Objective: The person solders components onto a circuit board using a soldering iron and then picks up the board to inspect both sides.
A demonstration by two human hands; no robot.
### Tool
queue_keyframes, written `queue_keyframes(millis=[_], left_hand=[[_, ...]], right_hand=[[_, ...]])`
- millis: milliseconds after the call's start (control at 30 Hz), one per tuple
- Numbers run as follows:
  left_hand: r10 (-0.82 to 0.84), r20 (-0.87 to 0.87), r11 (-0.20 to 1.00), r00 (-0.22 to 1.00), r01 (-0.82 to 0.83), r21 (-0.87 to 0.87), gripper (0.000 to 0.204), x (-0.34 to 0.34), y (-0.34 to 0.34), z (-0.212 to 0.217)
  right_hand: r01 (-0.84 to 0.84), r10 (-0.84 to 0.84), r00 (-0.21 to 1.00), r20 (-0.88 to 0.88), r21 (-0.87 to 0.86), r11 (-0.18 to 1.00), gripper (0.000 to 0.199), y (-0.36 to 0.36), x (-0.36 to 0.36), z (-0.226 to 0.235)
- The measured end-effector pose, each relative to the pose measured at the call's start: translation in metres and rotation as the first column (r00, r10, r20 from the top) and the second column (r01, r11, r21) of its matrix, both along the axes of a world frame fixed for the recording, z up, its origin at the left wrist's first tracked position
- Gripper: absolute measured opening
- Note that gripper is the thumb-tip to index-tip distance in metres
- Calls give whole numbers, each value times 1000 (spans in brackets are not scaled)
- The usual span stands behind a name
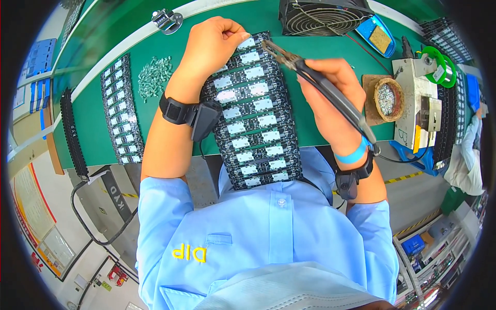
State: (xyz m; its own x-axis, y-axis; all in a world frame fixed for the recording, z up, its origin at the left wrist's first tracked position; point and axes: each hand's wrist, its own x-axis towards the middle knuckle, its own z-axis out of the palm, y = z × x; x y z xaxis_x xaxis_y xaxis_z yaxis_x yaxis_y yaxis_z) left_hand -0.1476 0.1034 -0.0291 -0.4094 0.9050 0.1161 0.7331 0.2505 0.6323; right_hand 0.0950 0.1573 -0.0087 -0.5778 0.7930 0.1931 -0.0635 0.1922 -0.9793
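At nine o'clock a black ribbed strip [72,134] lies along the edge of the green bench mat [93,113]. Just right of it sits a narrow panel of small circuit boards [121,111], and near that, toward eleven o'clock, a loose heap of small silver parts [154,75]. A metal clamp fitting [166,20] stands on the white rail beyond.

The left hand [214,44] rests at twelve o'clock with its fingers curled down onto the far end of the long circuit board panel [253,113], pressing it to the mat. This panel runs from twelve o'clock back to the person's chest at the centre, its rows of white components facing up. A black wrist strap [178,111] circles the left forearm.

The right hand [333,93], at one to two o'clock, is closed around a soldering iron [310,72], whose tip touches the panel's far end just beside the left fingers.

Further right, a black fan [320,15] sits at one o'clock, a blue sponge tray [380,36] beside it, then a round tip-cleaner pot [387,98] and a solder feeder with a green spool [434,64] at three o'clock.
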Motion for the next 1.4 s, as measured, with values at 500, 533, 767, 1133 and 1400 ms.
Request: queue_keyframes(millis=[500, 533, 767, 1133, 1400], left_hand=[[32, 29, 999, 999, -32, -14, 16, 4, 0, 5], [26, 15, 1000, 1000, -26, -12, 16, 4, 0, 5], [22, 28, 1000, 999, -21, -4, 15, 3, 0, 2], [29, 49, 1000, 998, -30, 10, 13, 4, 0, 4], [26, 56, 1000, 998, -25, -15, 14, 6, 0, 5]], right_hand=[[-50, 25, 995, -100, -249, 967, 16, 15, -22, -19], [-52, 34, 997, -75, -255, 965, 16, 16, -22, -19], [-66, 38, 994, -106, -267, 962, 17, 13, -25, -22], [-69, 56, 997, -53, -291, 954, 21, 9, -23, -18], [-69, 53, 997, -59, -305, 950, 21, 9, -22, -18]])
